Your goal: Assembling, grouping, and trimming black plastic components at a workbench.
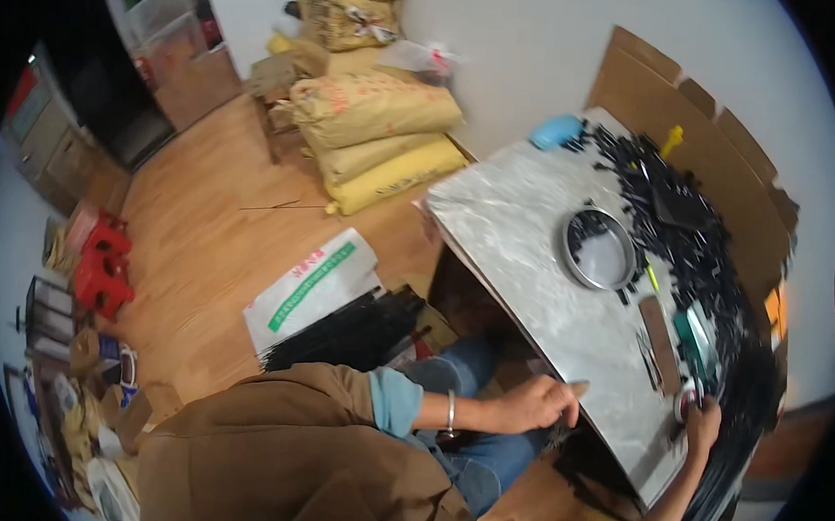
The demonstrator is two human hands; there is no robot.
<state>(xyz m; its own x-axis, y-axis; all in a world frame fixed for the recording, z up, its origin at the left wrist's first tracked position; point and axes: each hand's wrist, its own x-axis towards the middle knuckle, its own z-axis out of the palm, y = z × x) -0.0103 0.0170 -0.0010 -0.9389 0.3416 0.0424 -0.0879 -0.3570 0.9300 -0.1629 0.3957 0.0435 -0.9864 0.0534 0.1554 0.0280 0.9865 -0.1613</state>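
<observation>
My left hand (534, 402) rests at the near edge of a table with a silvery metal top (521, 237), fingers curled and one fingertip touching the edge. A bracelet circles that wrist. My right hand (705, 424) lies further along the same edge, beside a small round object (687, 403) and a heap of small black parts (707, 254). What the right hand's fingers enclose is hidden. A round metal dish (601, 250) holding a few black parts sits mid-table.
A cardboard wall (695, 96) backs the table. A blue object (555, 131) and a yellow piece (672, 137) lie at the far end. Stacked yellow sacks (376, 138), a white bag (312, 284), a bundle of black strips (349, 334) and red stools (102, 265) stand on the wooden floor.
</observation>
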